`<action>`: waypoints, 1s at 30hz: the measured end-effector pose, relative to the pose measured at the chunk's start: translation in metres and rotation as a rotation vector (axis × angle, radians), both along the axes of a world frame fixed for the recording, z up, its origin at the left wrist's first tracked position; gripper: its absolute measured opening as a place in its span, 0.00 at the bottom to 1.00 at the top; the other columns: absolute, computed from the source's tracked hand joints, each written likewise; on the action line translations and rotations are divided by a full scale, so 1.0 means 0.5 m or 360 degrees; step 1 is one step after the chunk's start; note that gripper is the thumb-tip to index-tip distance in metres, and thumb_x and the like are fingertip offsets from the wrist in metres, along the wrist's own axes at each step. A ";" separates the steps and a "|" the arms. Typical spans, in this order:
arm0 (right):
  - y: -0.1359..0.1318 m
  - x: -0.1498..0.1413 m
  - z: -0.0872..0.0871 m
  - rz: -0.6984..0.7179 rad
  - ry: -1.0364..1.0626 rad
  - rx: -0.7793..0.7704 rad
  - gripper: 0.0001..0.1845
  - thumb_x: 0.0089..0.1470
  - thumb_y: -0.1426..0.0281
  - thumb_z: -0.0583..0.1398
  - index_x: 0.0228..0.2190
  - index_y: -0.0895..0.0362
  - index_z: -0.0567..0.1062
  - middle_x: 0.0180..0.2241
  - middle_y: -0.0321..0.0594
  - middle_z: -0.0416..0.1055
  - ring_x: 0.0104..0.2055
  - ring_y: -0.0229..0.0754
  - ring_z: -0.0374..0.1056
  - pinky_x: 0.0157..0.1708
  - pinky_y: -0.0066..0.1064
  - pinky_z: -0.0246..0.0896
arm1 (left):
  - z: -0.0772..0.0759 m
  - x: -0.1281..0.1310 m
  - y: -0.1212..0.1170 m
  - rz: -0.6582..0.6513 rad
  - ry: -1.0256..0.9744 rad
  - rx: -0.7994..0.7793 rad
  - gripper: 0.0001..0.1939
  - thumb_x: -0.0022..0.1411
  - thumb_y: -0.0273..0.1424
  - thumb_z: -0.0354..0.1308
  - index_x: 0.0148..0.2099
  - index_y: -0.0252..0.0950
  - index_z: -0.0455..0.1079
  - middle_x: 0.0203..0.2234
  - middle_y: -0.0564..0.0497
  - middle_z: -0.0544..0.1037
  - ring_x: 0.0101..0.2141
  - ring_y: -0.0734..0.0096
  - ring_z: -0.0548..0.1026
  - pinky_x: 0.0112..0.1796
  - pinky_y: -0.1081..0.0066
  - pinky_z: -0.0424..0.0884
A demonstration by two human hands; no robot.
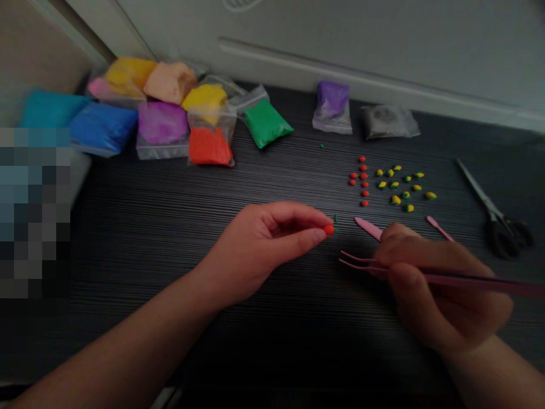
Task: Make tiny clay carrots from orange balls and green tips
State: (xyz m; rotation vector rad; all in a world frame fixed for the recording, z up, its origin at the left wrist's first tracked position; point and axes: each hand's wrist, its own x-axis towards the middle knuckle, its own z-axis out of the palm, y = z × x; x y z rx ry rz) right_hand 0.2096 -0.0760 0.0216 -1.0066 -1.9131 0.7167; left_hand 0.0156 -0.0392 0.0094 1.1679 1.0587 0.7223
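Between the thumb and fingertips of my left hand (272, 244) is a small red clay ball (329, 229). Tiny green clay bits (336, 218) lie right by those fingertips. My right hand (438, 284) grips pink tweezers (464, 279), whose two thin tips point left toward the ball, slightly apart with nothing between them. Just beyond the right fingers lies a pink clay knife (368, 228), partly covered by the hand. Another slim pink tool (438, 227) rests behind the right hand.
Several small red pieces (364, 184) and yellow-green pieces (395, 200) lie farther back. Scissors (494, 213) rest at the right. Bags of coloured clay, including orange-red (210, 146), green (267, 123), purple (332, 108) and grey (389, 122), line the dark table's (170, 227) back.
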 end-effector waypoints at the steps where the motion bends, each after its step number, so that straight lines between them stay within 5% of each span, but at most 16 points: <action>1: 0.000 -0.002 0.000 0.0068 -0.0009 0.0044 0.07 0.46 0.79 0.56 0.31 0.59 0.67 0.25 0.38 0.67 0.24 0.35 0.62 0.25 0.33 0.60 | 0.000 -0.001 0.002 0.0018 0.0042 0.0048 0.07 0.51 0.30 0.58 0.34 0.42 0.73 0.28 0.57 0.78 0.30 0.75 0.75 0.33 0.76 0.70; 12: -0.019 -0.014 -0.022 0.0302 -0.0294 0.0372 0.04 0.46 0.74 0.58 0.28 0.60 0.67 0.21 0.35 0.69 0.23 0.33 0.62 0.26 0.31 0.54 | -0.013 -0.010 0.015 0.0223 0.0448 0.0425 0.09 0.51 0.32 0.58 0.37 0.41 0.72 0.32 0.55 0.77 0.33 0.73 0.73 0.36 0.75 0.69; 21: -0.034 -0.023 -0.038 0.0343 -0.0427 0.0454 0.08 0.52 0.67 0.53 0.28 0.59 0.69 0.20 0.33 0.66 0.23 0.34 0.58 0.30 0.32 0.50 | -0.016 0.052 0.065 -0.0102 0.0908 0.0941 0.09 0.55 0.34 0.54 0.38 0.41 0.71 0.36 0.53 0.73 0.38 0.72 0.69 0.41 0.70 0.65; 30: -0.030 -0.020 -0.045 0.0321 -0.0413 0.0531 0.11 0.54 0.64 0.50 0.28 0.58 0.68 0.19 0.32 0.66 0.23 0.35 0.59 0.27 0.32 0.47 | -0.036 0.096 0.102 -0.0185 0.1182 0.1283 0.09 0.55 0.34 0.53 0.37 0.42 0.72 0.35 0.53 0.72 0.40 0.70 0.66 0.44 0.66 0.61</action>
